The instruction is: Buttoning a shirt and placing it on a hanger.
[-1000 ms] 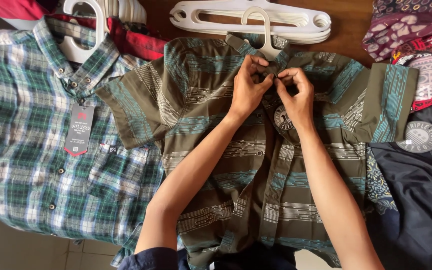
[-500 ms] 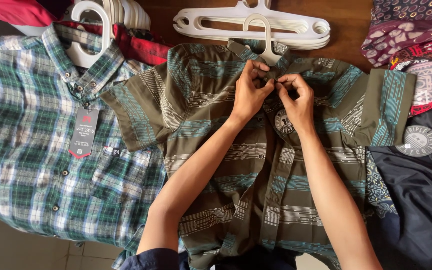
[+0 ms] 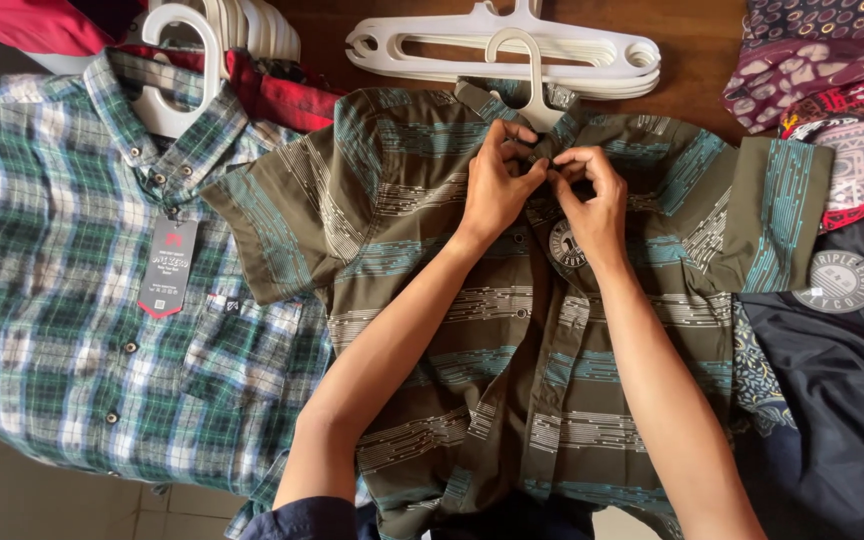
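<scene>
An olive short-sleeved shirt point(image 3: 422, 300) with teal and white stripes lies flat in the middle, on a white hanger point(image 3: 522, 70) whose hook sticks out of the collar. My left hand point(image 3: 497, 185) and my right hand point(image 3: 592, 200) meet just below the collar. Both pinch the shirt's front placket at the top button, fingertips touching. A round tag point(image 3: 564, 245) hangs on the shirt front under my right hand.
A green plaid shirt point(image 3: 72, 300) with a dark hang tag point(image 3: 167, 265) lies to the left on its own white hanger point(image 3: 177, 70). A stack of white hangers point(image 3: 592, 55) lies at the top. Patterned clothes point(image 3: 832, 70) and a dark garment point(image 3: 842, 400) lie to the right.
Both hands stay at the collar button, fingers shifting slightly. The view has drifted a little, so the shirts sit slightly lower and more to the right.
</scene>
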